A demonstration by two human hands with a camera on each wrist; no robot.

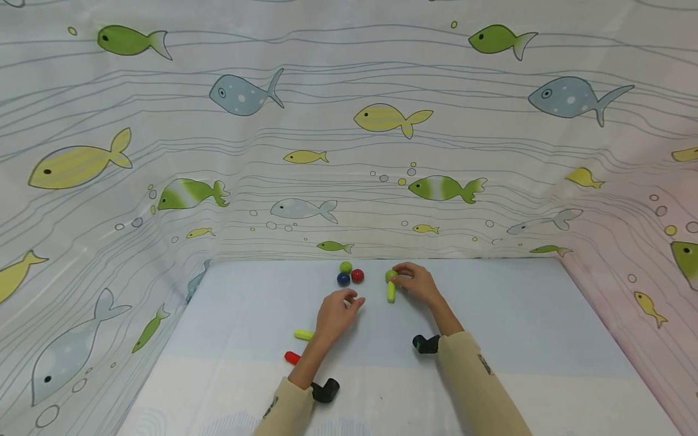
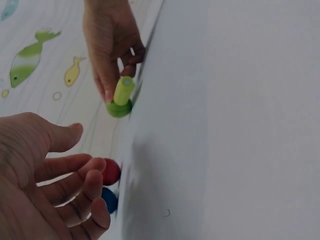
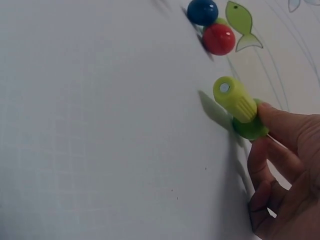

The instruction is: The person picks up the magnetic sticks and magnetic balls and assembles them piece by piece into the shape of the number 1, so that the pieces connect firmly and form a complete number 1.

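- Right hand, just right of the head view's lower centre: we see thumb and finger pinching a green ball, yellow-green rod against it; firmness of the join, we cannot tell.
- Left hand, lower centre: holding nothing, fingers loosely bent, near the red ball and blue ball.
- We judge a light pinch on the ball's sides best, rod unbumped.
- Left fingers should clear those balls; they could roll.

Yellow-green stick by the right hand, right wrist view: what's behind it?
A green ball, pinched by the right hand. Its lower edge and a bit of its right side show; the part directly behind the stick is covered, so how they meet can't be seen.
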